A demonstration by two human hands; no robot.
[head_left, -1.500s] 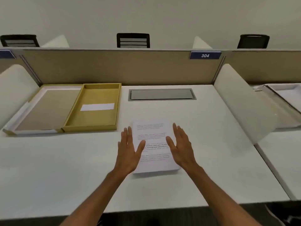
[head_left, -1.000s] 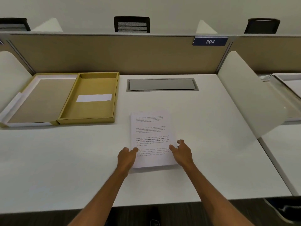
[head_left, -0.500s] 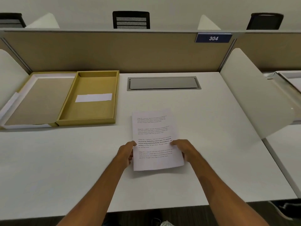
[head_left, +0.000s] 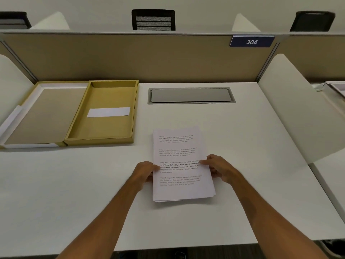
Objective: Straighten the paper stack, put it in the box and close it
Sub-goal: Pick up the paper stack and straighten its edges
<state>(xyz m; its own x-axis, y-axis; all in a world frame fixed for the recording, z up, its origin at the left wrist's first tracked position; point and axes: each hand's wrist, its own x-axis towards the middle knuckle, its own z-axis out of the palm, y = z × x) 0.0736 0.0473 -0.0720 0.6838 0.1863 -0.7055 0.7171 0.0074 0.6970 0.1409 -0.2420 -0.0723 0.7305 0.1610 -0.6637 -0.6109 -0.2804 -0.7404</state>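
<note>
Paper stack (head_left: 182, 165) sits in the middle of the white desk (head_left: 252, 139), a little toward the near edge, with printed text facing up and its lower sheets slightly fanned out at the near corners. Both hands grip it at mid-height: the left hand (head_left: 144, 171) pinches the stack's left edge, thumb on top of the page, and the right hand (head_left: 219, 169) pinches the right edge the same way, thumb lying across the text. Whether the stack is lifted off the desk or resting on it cannot be told. The yellow box (head_left: 104, 113) lies open at the far left corner of the desk, well apart from the paper, with a white strip (head_left: 108, 111) on its floor; its lid (head_left: 43, 114) is folded out flat to the left. A grey cable hatch (head_left: 191, 95) is set into the desk along the far edge, below a beige partition (head_left: 130, 57) carrying a blue 304 sign (head_left: 252, 41).
</note>
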